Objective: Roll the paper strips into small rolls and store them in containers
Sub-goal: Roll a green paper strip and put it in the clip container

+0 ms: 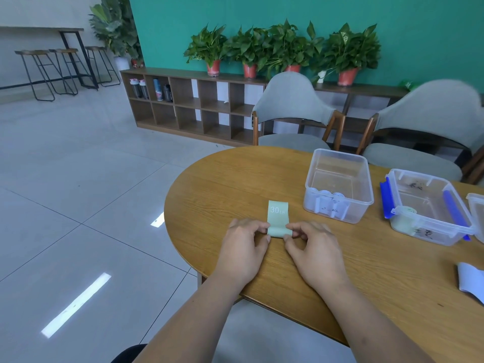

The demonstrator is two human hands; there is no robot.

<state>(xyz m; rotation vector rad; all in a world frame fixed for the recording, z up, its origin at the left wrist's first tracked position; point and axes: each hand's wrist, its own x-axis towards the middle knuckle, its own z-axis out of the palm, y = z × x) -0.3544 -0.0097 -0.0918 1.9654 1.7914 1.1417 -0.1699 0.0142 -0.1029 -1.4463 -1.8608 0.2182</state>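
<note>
Green strip (pixel 278 214) lay flat on the wood table (pixel 230 184), near the rounded edge, w/ "30" printed in white; smaller chars right after it were too small to read. Near end of the strip was curled into a partial roll. Left hand (pixel 243 247) pinched the roll's left end btwn thumb & forefinger, other fingers curled under. Right hand (pixel 314 247) pinched the right end the same way, thumb & fingertips pressed together on the paper.

Clear tub (pixel 366 179) stood to the right of the strip, no lid, w/ a few white rolls (pixel 330 195) on end against its near wall; dark marks on them, not legible. Second tub (pixel 445 238), further right, had blue clips (pixel 385 196) and one pale green roll (pixel 404 218) in its near-left corner. Handwritten dark chars on its front wall & inside bottom, couldn't read them. Corner of a third tub (pixel 477 213) showed at the right edge. Pale blue-grey strip (pixel 468 280) lay near the table's right side, well apart from the hands.

Room: two grey chairs (pixel 290 100) behind the table, low wood shelf unit (pixel 199 111) w/ bottles, potted plants (pixel 285 45) in red pots on top, teal wall, grey tile floor, bar stools (pixel 49 72) at far left.
</note>
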